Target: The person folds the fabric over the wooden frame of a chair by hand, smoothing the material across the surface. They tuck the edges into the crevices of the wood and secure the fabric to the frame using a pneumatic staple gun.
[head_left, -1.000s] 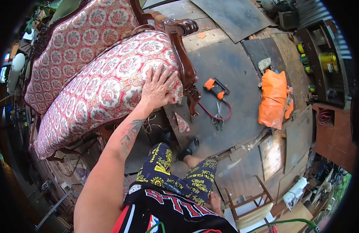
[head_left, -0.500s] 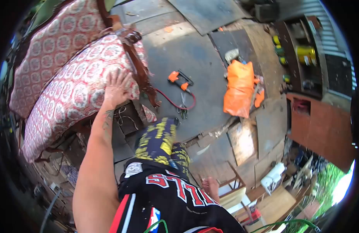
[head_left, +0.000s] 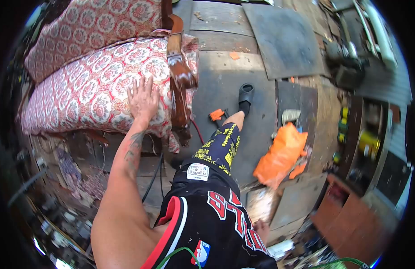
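My left hand (head_left: 144, 99) lies flat with its fingers spread on the seat of a sofa (head_left: 95, 87). The seat is covered in red and white patterned fabric, and the hand is near its right end, beside the carved wooden armrest (head_left: 183, 74). My right hand (head_left: 262, 231) shows only in part past my black jersey, low in the view; its fingers are not clear. Near my leg an orange and black tool (head_left: 216, 115), like an air stapler, lies on the floor, partly hidden. A red hose (head_left: 197, 132) shows beside it.
An orange plastic bag (head_left: 281, 154) lies on the floor at right. Past it stands a dark wooden shelf (head_left: 353, 134) with cans and yellow-green rolls. My sandalled foot (head_left: 246, 94) stands on the floor boards. Dark cords (head_left: 156, 177) run below the sofa.
The view has turned, and my foot now shows stretched forward on the floor. My left hand is still spread on the seat. The scissors seen earlier are out of sight.
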### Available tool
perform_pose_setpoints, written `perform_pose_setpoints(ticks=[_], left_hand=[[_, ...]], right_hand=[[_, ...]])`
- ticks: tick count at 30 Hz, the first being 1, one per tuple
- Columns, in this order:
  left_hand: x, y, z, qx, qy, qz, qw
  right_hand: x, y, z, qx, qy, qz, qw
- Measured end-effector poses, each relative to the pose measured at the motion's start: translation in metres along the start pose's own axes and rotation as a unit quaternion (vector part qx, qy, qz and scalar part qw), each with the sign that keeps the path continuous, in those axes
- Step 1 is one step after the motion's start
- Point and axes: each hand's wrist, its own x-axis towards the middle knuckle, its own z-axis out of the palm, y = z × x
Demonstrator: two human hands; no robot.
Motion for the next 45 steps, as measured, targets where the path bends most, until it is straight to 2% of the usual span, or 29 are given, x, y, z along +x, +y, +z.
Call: perform_pose_setpoints(ticks=[1,3,4,6,8,10,11,13,15,16,17,18,21,22,25,26,28,29,31,32,33,35,36,39,40,41,43,44,45], left_hand=[[-0.001,0.001,0.001,0.001,0.019,0.008,1.000],[0.005,0.007,-0.010,0.000,0.010,-0.038,0.999],[0.010,0.004,-0.010,-0.001,0.014,-0.020,1.000],[0.000,0.010,-0.021,-0.012,-0.004,-0.018,1.000],[0.001,0.014,-0.020,-0.003,-0.001,-0.073,0.997],[-0.001,0.018,-0.020,0.016,-0.014,-0.119,0.993],[0.001,0.020,-0.023,0.022,-0.020,-0.136,0.990],[-0.003,0.025,-0.023,0.027,-0.021,-0.163,0.986],[-0.016,0.033,-0.013,0.031,-0.020,-0.244,0.969],[-0.018,0.042,-0.007,-0.029,0.061,-0.394,0.917],[-0.020,0.046,0.001,-0.081,0.146,-0.530,0.831],[-0.027,0.044,0.017,-0.224,0.235,-0.584,0.744],[-0.035,0.041,0.014,-0.281,0.250,-0.601,0.705],[-0.040,0.043,0.013,-0.269,0.258,-0.621,0.690],[-0.055,0.046,0.012,-0.369,0.271,-0.608,0.649],[-0.060,0.046,0.012,-0.401,0.278,-0.598,0.636],[-0.066,0.048,0.011,-0.461,0.290,-0.574,0.611],[-0.068,0.049,0.011,-0.491,0.298,-0.557,0.599],[-0.069,0.051,0.015,-0.492,0.333,-0.558,0.580],[-0.070,0.052,0.019,-0.505,0.355,-0.547,0.565],[-0.071,0.052,0.024,-0.517,0.376,-0.534,0.553],[-0.080,0.057,0.037,-0.522,0.394,-0.529,0.540],[-0.084,0.060,0.041,-0.532,0.402,-0.523,0.530],[-0.073,0.072,0.042,-0.449,0.412,-0.548,0.573],[-0.073,0.073,0.046,-0.364,0.389,-0.556,0.638],[-0.076,0.075,0.054,-0.354,0.400,-0.548,0.644],[-0.083,0.079,0.072,-0.425,0.431,-0.522,0.601],[-0.084,0.084,0.063,-0.395,0.383,-0.545,0.633],[-0.093,0.091,0.070,-0.389,0.386,-0.535,0.643]], right_hand=[[0.039,-0.071,-0.014,0.057,-0.022,-0.077,0.995],[0.124,-0.236,-0.033,-0.044,-0.012,-0.138,0.989],[0.177,-0.306,-0.036,-0.044,-0.036,-0.190,0.980],[0.232,-0.447,-0.001,-0.045,-0.066,-0.279,0.957],[0.284,-0.524,0.030,-0.068,-0.139,-0.246,0.957],[0.305,-0.569,0.049,-0.095,-0.196,-0.197,0.956],[0.311,-0.587,0.057,-0.109,-0.209,-0.196,0.952],[0.310,-0.616,0.060,-0.229,-0.221,-0.198,0.927],[0.310,-0.644,0.057,-0.302,-0.244,-0.228,0.893],[0.311,-0.661,0.057,-0.350,-0.248,-0.265,0.864],[0.316,-0.681,0.060,-0.395,-0.253,-0.302,0.830],[0.322,-0.704,0.063,-0.416,-0.263,-0.308,0.814],[0.338,-0.777,0.089,-0.470,-0.268,-0.311,0.782],[0.342,-0.804,0.108,-0.482,-0.271,-0.310,0.773],[0.379,-0.865,0.173,-0.498,-0.314,-0.307,0.748],[0.389,-0.882,0.197,-0.527,-0.320,-0.317,0.721],[0.408,-0.905,0.254,-0.576,-0.346,-0.336,0.660],[0.416,-0.909,0.277,-0.583,-0.355,-0.340,0.647],[0.430,-0.913,0.326,-0.597,-0.386,-0.485,0.508],[0.406,-0.914,0.356,-0.652,-0.387,-0.494,0.426],[0.390,-0.908,0.382,-0.650,-0.391,-0.501,0.416],[0.362,-0.884,0.428,-0.604,-0.406,-0.648,0.222],[0.342,-0.869,0.454,-0.582,-0.439,-0.660,0.181],[0.275,-0.809,0.524,-0.463,-0.510,-0.723,0.038],[0.256,-0.789,0.543,-0.413,-0.529,-0.742,-0.013],[0.238,-0.769,0.558,-0.359,-0.544,-0.756,-0.062],[0.205,-0.736,0.580,-0.303,-0.556,-0.768,-0.098],[0.193,-0.723,0.590,-0.289,-0.552,-0.777,-0.094],[0.184,-0.712,0.599,-0.350,-0.540,-0.758,-0.107]])
